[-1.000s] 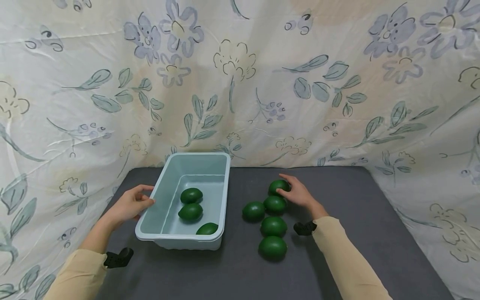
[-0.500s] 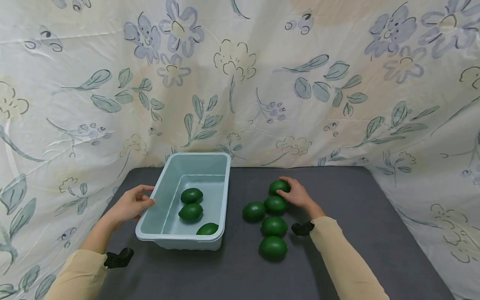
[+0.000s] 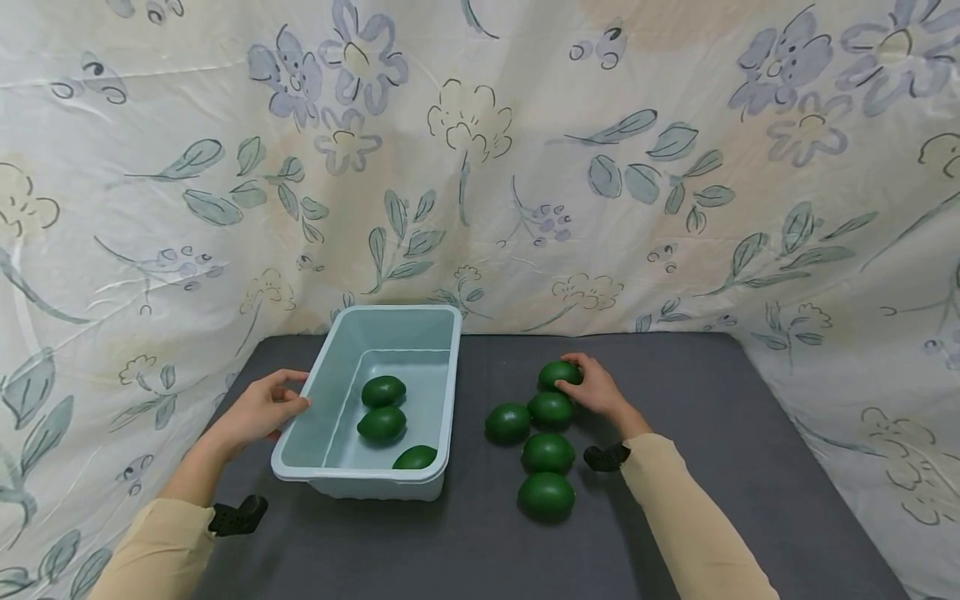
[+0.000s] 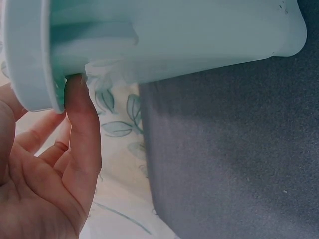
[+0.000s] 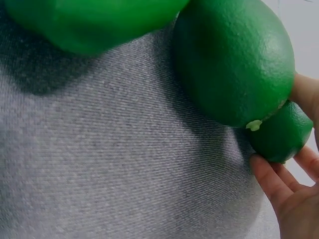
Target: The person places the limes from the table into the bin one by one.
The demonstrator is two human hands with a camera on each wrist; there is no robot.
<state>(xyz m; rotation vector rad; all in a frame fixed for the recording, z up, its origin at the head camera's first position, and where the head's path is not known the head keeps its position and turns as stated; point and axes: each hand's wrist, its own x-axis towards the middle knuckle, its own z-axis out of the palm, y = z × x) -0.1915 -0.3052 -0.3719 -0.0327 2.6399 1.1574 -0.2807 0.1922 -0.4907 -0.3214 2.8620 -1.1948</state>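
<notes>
A pale blue-green plastic tub (image 3: pixel 386 340) stands on the left side of the table with several dark green avocados inside, among them one avocado (image 3: pixel 382 425) near its middle. My left hand (image 3: pixel 258 408) pinches the tub's left rim; in the left wrist view a finger (image 4: pixel 82 124) hooks under the lip. Right of the tub, several more avocados lie close together. The farthest avocado (image 3: pixel 557 374) is between the thumb and fingers of my right hand (image 3: pixel 597 387). In the right wrist view, a nearer avocado (image 5: pixel 234 59) partly hides that held avocado (image 5: pixel 283 130).
The dark grey table (image 3: pixel 480 550) ends at a floral cloth (image 3: pixel 525 167) hanging behind and at the sides. A single avocado (image 3: pixel 507 423) sits just left of the column, between it and the tub. Two avocados (image 3: pixel 547 497) form the near end of that column.
The right hand has shifted slightly, its fingers settling round the farthest avocado. Left hand and tub stay where they were.
</notes>
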